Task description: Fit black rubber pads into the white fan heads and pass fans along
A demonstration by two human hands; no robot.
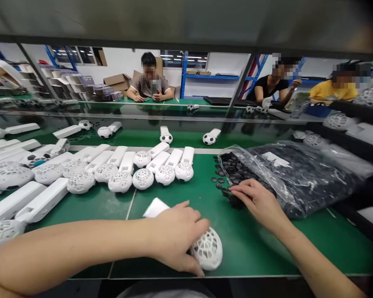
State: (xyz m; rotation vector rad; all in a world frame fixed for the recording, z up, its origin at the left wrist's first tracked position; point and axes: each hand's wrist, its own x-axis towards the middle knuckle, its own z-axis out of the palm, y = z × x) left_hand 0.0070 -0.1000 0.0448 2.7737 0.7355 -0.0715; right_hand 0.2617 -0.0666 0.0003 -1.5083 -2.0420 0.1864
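Note:
My left hand (178,238) is wrapped over a white plastic part with a round lattice head (208,250) and a flat handle, which lies near the table's front edge. The palm and fingers hide its middle. To the right, my right hand (257,200) has its thumb and fingers pinched together at the edge of a pile of small black hexagonal pieces (236,167). A black piece shows at the fingertips. The pile spills from the mouth of a clear plastic bag (298,178) full of dark pieces.
Rows of similar white lattice-headed parts (120,181) cover the left of the green table (180,207). Beyond, parts with black patches (209,138) sit on a green belt (186,132). Black racks (368,140) stand at right, a shelf hangs overhead, and several people sit opposite.

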